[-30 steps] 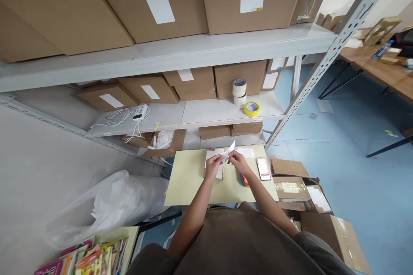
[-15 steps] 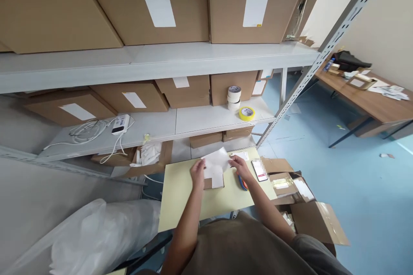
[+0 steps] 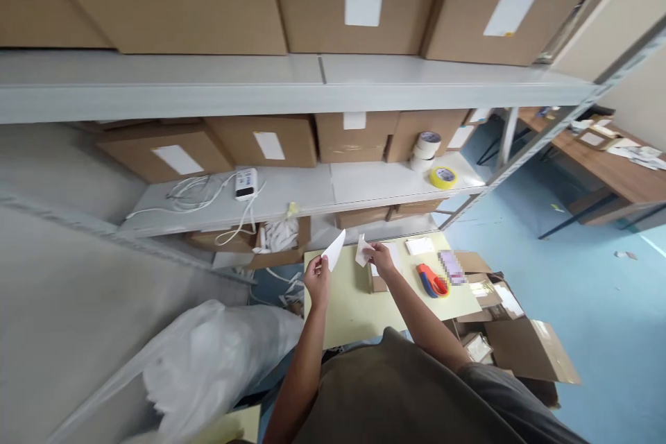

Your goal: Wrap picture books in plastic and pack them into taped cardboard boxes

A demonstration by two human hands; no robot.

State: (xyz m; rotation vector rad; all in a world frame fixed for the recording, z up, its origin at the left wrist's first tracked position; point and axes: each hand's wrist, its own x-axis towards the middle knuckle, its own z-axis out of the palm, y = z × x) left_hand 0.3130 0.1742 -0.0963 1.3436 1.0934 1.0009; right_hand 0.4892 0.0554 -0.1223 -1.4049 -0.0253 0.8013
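My left hand (image 3: 317, 276) is closed on a white piece of paper (image 3: 334, 250), held by its lower corner above the pale yellow table (image 3: 343, 319). A smaller white piece of paper (image 3: 361, 252) is pinched in my right hand (image 3: 381, 260), apart from the left one. Beneath my right hand lies a small cardboard box (image 3: 378, 284), partly hidden by the hand and by white paper on it. To its right, a red and blue tool (image 3: 433, 281), perhaps a tape dispenser, rests on the table.
A phone (image 3: 451, 267) and a white card stack (image 3: 419, 245) lie on the table's right side. Behind, a shelf (image 3: 374, 182) bears boxes, white tape rolls (image 3: 427, 146), yellow tape (image 3: 443, 177) and a cabled white device (image 3: 246, 184). Open cartons (image 3: 525, 350) stand right, a plastic bag (image 3: 218, 354) left.
The white paper spanning both hands is now two separate pieces, one in each hand. The view has shifted left, so the table appears farther right.
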